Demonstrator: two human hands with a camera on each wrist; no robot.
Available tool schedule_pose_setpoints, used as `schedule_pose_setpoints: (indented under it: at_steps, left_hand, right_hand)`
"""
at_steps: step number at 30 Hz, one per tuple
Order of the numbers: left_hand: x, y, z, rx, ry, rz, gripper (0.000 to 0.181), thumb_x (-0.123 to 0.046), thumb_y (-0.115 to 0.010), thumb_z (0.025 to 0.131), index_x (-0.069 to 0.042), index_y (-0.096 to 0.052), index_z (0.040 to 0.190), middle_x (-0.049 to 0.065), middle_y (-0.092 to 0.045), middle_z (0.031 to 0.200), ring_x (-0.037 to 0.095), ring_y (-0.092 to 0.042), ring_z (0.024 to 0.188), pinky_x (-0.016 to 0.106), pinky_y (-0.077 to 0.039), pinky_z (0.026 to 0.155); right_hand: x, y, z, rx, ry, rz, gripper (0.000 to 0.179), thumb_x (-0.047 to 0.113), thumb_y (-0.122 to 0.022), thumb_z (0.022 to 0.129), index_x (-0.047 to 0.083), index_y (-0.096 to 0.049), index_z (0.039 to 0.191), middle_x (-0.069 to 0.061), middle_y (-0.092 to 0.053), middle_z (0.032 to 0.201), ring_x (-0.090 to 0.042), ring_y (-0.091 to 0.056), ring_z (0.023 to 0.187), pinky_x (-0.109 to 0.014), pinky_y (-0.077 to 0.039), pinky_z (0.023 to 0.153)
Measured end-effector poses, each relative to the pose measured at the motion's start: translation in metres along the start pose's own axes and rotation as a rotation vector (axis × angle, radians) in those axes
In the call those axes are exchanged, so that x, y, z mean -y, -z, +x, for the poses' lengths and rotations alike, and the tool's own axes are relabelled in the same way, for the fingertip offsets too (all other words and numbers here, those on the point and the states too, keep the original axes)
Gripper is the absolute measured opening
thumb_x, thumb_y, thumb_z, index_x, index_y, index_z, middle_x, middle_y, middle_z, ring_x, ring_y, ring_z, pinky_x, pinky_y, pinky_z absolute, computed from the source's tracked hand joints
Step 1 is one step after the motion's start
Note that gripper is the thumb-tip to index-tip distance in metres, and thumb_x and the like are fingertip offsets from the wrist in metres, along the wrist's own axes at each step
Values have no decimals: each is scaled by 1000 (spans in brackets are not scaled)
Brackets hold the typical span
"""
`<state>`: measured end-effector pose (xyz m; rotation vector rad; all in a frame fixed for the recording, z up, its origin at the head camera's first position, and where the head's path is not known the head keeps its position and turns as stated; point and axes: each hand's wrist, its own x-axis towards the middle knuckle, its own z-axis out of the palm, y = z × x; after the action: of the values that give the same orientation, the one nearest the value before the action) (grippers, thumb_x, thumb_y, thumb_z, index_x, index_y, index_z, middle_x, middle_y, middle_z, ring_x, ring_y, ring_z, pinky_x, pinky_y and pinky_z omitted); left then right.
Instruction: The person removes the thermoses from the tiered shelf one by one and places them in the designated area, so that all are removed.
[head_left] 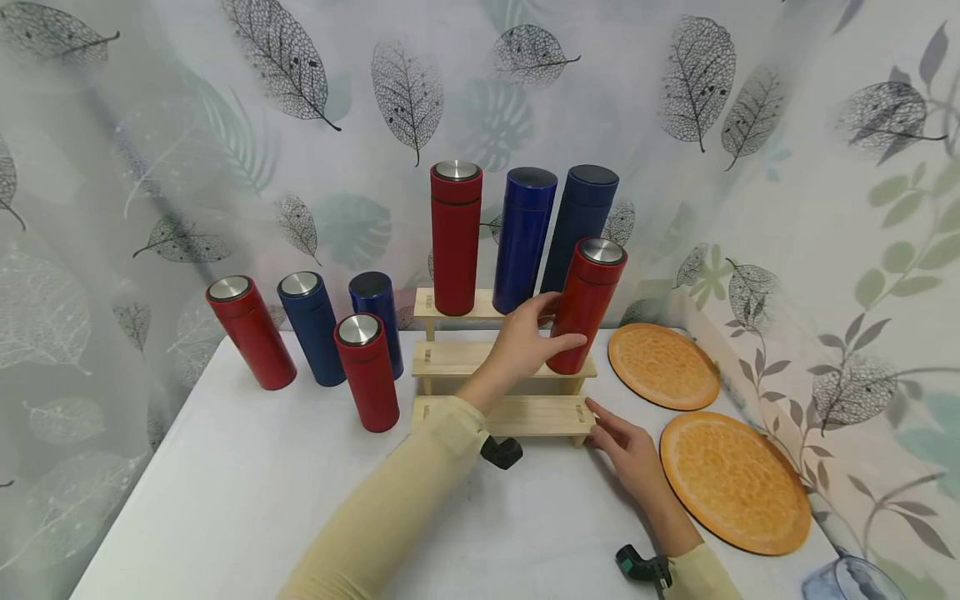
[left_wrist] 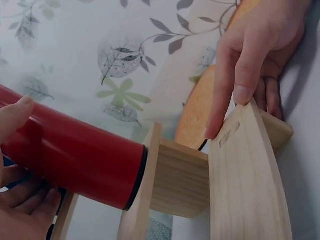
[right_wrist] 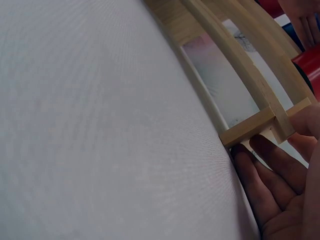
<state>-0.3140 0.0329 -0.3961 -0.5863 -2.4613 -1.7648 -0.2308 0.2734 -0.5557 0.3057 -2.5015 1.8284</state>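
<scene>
My left hand (head_left: 528,335) grips a red thermos (head_left: 587,304) with a silver lid around its lower half. The thermos stands tilted at the right end of the middle step of a three-step wooden stand (head_left: 457,358); its base is right at the step's surface in the left wrist view. Down at the stand's right end, my right hand (head_left: 626,450) holds the corner of the lowest step, with fingertips (left_wrist: 242,95) on its top and other fingers (right_wrist: 272,175) beside the leg below. On the top step stand another red thermos (head_left: 456,242), a glossy blue thermos (head_left: 525,242) and a dark blue thermos (head_left: 581,221).
Left of the stand, a red thermos (head_left: 251,333), a navy thermos (head_left: 311,329), a blue thermos (head_left: 378,312) and a nearer red thermos (head_left: 367,375) stand on the white table (head_left: 225,492). Two round orange mats (head_left: 663,367) lie at right. A leaf-patterned curtain (head_left: 360,217) hangs behind.
</scene>
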Motion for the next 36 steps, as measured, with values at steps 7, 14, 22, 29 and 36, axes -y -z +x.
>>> schedule_pose_setpoints:
  at_steps: [7, 14, 22, 29, 36]
  left_hand:
    - [3, -5, -1, -17, 25, 20, 72, -31, -89, 95, -12, -56, 156, 3, -66, 144, 18, -65, 126, 40, -56, 108]
    - [3, -9, 1, -36, 32, 36, 71, -31, -89, 95, -11, -58, 155, 5, -68, 141, 19, -67, 122, 39, -58, 105]
    - [2, -9, 1, -36, 40, 25, 66, -28, -88, 95, -12, -60, 153, 4, -69, 140, 19, -69, 122, 38, -59, 104]
    - [3, -6, -1, -35, 46, -31, 67, -24, -88, 95, -11, -59, 154, 6, -67, 144, 22, -68, 128, 43, -56, 109]
    - [3, -1, -6, -44, 5, -43, 64, -21, -89, 94, -9, -62, 151, 6, -67, 141, 20, -66, 127, 44, -56, 110]
  right_hand:
    - [-3, -1, 1, -2, 6, -17, 48, 25, -66, 112, 12, -58, 158, -8, -57, 158, -7, -69, 121, -27, -62, 92]
    - [-3, 0, 1, 1, 22, -20, 48, 22, -65, 112, 10, -57, 158, -11, -57, 158, -8, -70, 120, -28, -62, 92]
    - [-5, 0, 1, -3, 31, -26, 48, 23, -65, 112, 10, -57, 158, -13, -56, 159, -8, -70, 121, -26, -62, 92]
    - [-3, -1, 1, -8, 21, -50, 48, 26, -64, 113, 12, -58, 158, -12, -57, 159, -8, -69, 121, -25, -61, 92]
    - [-2, 1, 0, -1, 15, -20, 48, 25, -65, 112, 14, -58, 158, -8, -57, 158, -7, -69, 122, -28, -62, 93]
